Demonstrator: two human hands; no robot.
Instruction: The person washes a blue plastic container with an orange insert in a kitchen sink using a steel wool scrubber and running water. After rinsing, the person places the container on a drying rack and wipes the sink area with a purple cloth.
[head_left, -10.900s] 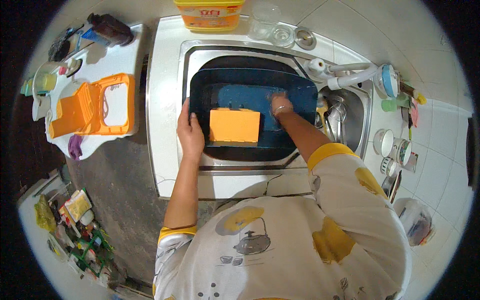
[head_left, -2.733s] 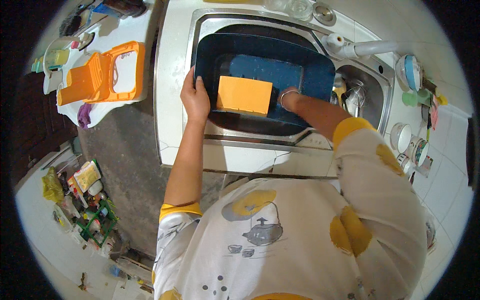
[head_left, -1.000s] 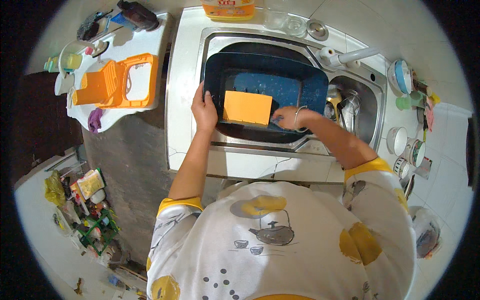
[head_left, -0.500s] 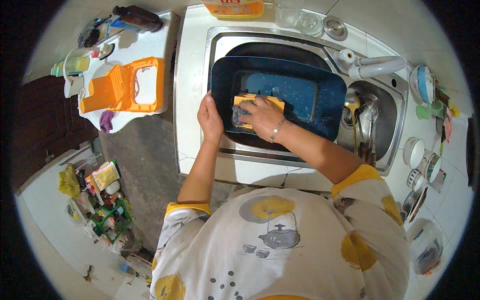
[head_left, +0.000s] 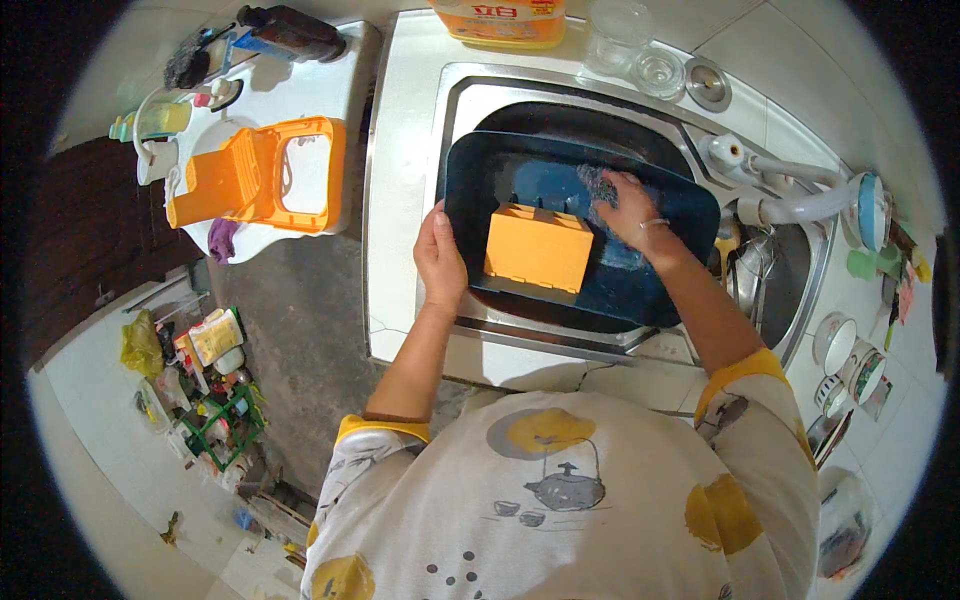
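Observation:
A dark blue rectangular basin [head_left: 466, 185] rests over the left bowl of the steel sink. My left hand [head_left: 440, 258] grips its left rim, the thumb on top. Inside the basin, toward the near left, stands an orange-yellow plastic box [head_left: 540, 252] with openings along its top; neither hand touches it. My right hand [head_left: 628, 210] reaches into the right part of the basin, fingers closed on a grey mesh scrubber [head_left: 602, 186] against the basin's inside. Wet foam streaks show beside this hand.
A white faucet [head_left: 735, 158] and a right bowl with utensils [head_left: 748, 280] lie to the right. Glass jars [head_left: 660, 74] and an orange-labelled jug [head_left: 500, 22] stand behind the sink. An orange plastic frame [head_left: 310, 215] sits on the white stand at left; bowls [head_left: 833, 342] are at right.
My right hand has left the orange-yellow box and moved right with the scrubber to the basin's inside. My left hand keeps its hold on the rim. The whole view has shifted slightly.

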